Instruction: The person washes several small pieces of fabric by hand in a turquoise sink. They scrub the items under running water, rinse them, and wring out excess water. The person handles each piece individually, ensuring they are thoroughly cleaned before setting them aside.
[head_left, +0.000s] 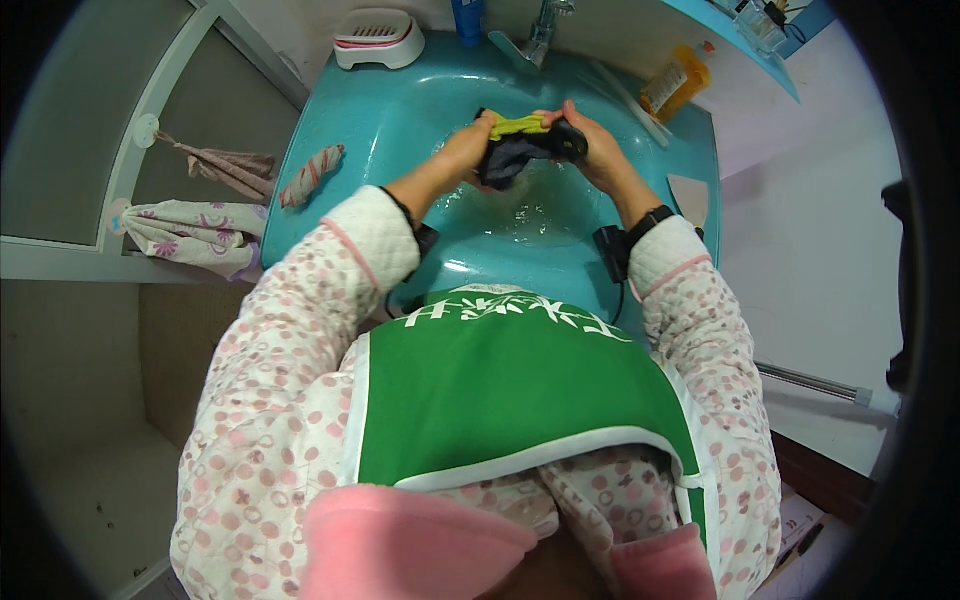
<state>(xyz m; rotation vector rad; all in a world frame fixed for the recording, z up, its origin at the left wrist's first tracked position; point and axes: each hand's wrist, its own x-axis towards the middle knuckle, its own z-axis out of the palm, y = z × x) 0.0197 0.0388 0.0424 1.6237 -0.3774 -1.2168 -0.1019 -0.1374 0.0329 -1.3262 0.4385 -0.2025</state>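
Above the water in a teal washbasin (450, 255), both of my hands grip a dark cloth item (510, 154) with a yellow-green part along its top. My left hand (469, 146) pinches its left end, the thumb on top. At the other end my right hand (592, 146) holds a bunched dark portion. The cloth looks wet and is stretched between the two hands; its exact kind cannot be told. Behind it stands a chrome faucet (540, 37). A rolled striped cloth (311, 176) lies on the basin's left ledge.
A white soap dish (379, 37) and a blue tube (469, 22) stand at the back. An orange liquid bottle (675, 82) leans at the back right, near a pale stick (634, 105). Towels (195, 232) hang at the left; a blue shelf (739, 45) juts out above right.
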